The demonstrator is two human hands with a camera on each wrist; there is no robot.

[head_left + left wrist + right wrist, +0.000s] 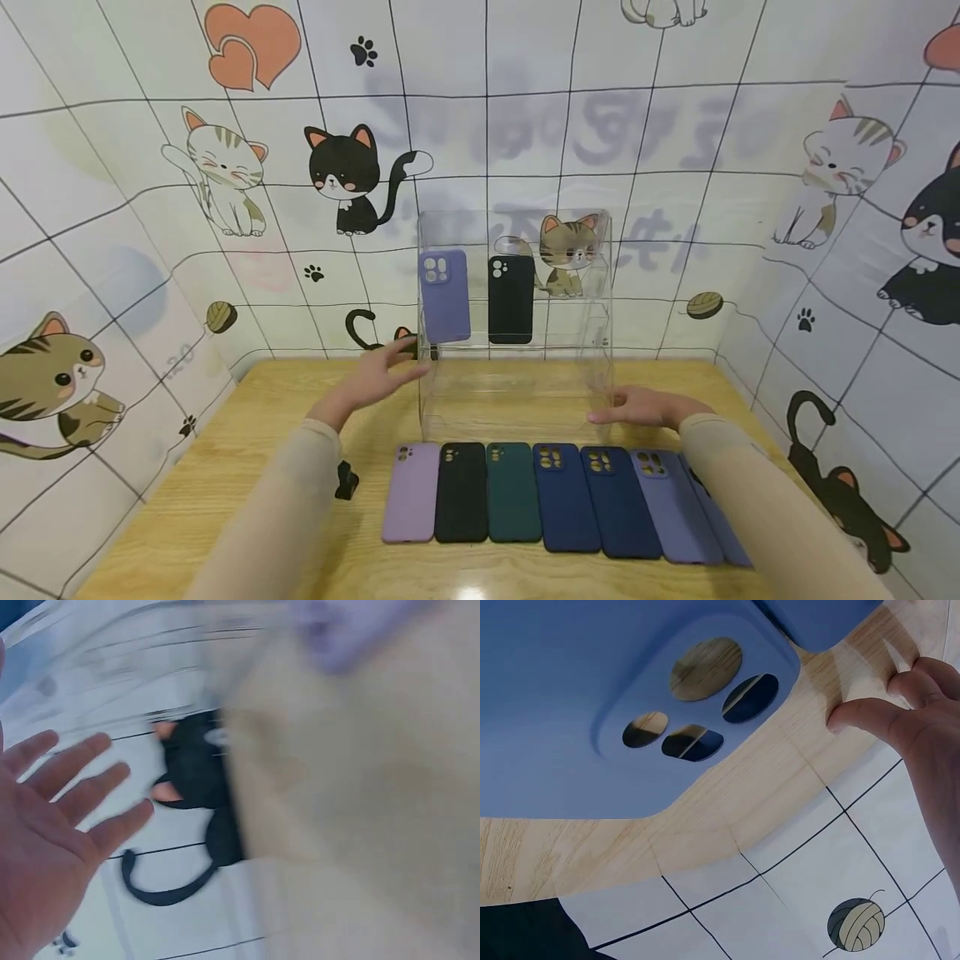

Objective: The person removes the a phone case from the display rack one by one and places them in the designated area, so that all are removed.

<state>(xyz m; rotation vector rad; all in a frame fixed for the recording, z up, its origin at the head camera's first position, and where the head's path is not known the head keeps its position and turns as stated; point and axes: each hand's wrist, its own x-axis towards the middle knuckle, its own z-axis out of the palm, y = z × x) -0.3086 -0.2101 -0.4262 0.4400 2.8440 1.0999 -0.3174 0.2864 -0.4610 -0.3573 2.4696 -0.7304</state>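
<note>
A clear tiered display rack (510, 383) stands on the wooden table. A periwinkle phone case (450, 308) and a black phone case (512, 304) lean upright on it. My left hand (378, 375) is at the rack's left side, its fingers spread in the left wrist view. At the lower right side of the rack is my right hand (645, 407), thumb and fingertips right at its edge. In front lies a row of phone cases: lilac (411, 492), black (461, 492), dark green (513, 492), navy (566, 500) and blue-violet (678, 512). My right sleeve partly hides the row's right end.
A small black object (347, 481) lies on the table (277, 467) left of the row. White grid-patterned sheeting (487, 125) with cartoon cats stands behind and on both sides.
</note>
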